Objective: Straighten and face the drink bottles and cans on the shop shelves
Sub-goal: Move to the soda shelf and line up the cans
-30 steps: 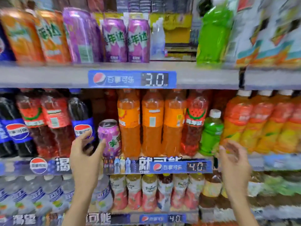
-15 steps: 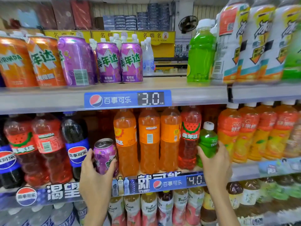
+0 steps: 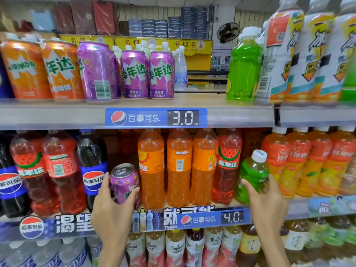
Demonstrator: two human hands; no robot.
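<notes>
On the middle shelf, the left hand wraps thumb and fingers around a purple Mirinda grape can, tilted between a Pepsi bottle and orange Mirinda bottles. The right hand grips a small green bottle, white-capped, leaning beside a watermelon Mirinda bottle. Price tags read 3.0 and 4.0.

Middle shelf carries cola bottles at left, orange soda bottles centre, juice bottles right — upper shelf carries cans.
</notes>
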